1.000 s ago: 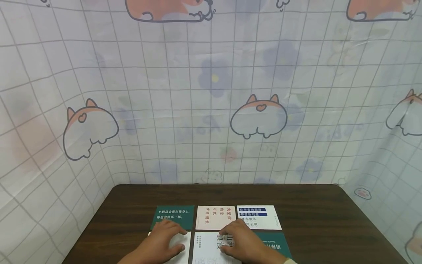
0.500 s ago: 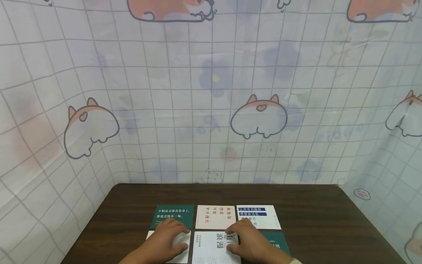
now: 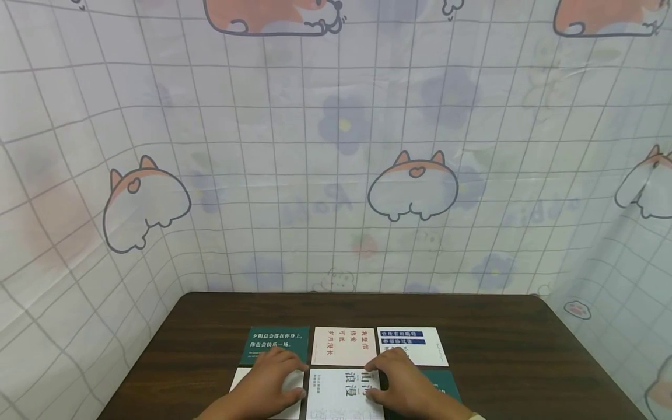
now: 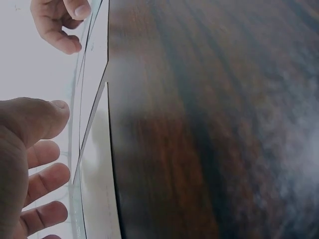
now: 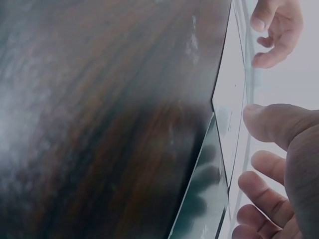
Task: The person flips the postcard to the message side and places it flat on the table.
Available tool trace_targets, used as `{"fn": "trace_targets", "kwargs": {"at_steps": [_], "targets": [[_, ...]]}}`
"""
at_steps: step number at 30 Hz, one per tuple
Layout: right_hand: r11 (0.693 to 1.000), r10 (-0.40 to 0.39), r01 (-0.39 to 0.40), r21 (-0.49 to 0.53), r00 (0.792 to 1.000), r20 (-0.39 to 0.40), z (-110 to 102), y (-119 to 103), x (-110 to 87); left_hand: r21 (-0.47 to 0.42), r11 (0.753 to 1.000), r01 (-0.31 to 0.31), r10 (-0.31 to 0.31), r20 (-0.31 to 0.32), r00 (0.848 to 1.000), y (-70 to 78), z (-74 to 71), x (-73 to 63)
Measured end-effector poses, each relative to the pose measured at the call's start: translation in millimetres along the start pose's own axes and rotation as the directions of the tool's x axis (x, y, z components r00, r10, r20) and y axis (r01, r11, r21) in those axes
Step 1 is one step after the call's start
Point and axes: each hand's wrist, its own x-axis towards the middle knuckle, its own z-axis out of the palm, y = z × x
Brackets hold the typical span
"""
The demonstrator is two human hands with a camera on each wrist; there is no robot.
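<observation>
Six flat printed cards lie in two rows, so several cards fill the near half of the table. My left hand (image 3: 270,382) hovers, fingers loosely bent and empty, over a white card (image 3: 294,380) in the near row. Over the near green card (image 3: 443,382) is my right hand (image 3: 406,385), likewise empty, its thumb and index tips overlapping the middle white card (image 3: 328,394) with black characters. Both wrist views show a gap between fingers and cards. The near green card (image 5: 199,199) reflects fingers in the right wrist view.
Along the far row lie a green card (image 3: 283,337) with white text, a pale pink card (image 3: 338,344) with red text and a white card (image 3: 430,344) with blue bars. Beneath is a dark wooden table (image 3: 504,332). A patterned grid curtain (image 3: 294,245) encloses its back and sides.
Both hands have shifted slightly to the right above the cards, the left one uncovering more of its white card's left edge. The cards have stayed where they were.
</observation>
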Motion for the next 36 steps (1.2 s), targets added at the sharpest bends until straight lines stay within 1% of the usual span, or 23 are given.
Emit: {"fn": "trace_targets", "kwargs": {"at_steps": [5,16,23,25,32,36], "targets": [[1.0,-0.019,0.019,-0.003,1.0,-0.014,-1,5,-2.9,0.014,1.0,0.025,-0.026,0.024,0.999,2.1,0.0,2.1],[0.997,-0.04,0.036,-0.062,0.997,-0.07,-1,9,-6.3,0.028,0.999,0.023,-0.024,0.034,0.999,2.4,2.8,7.3],[0.997,-0.03,0.027,-0.068,0.998,-0.048,-3,11,-7.3,0.037,0.997,0.061,-0.063,0.045,0.997,7.2,3.1,11.0],[0.997,-0.028,0.025,-0.066,0.999,-0.046,-4,12,-7.6,0.035,0.997,0.064,-0.066,0.046,0.997,6.8,4.1,12.4],[0.998,-0.002,0.001,-0.056,1.0,-0.017,-5,13,-7.8,0.04,0.998,0.053,-0.055,0.05,0.997,5.5,6.6,15.0],[0.998,0.007,-0.008,-0.066,1.0,-0.012,-6,11,-8.0,0.048,0.998,0.039,-0.041,0.037,0.998,7.0,7.0,15.7]]}}
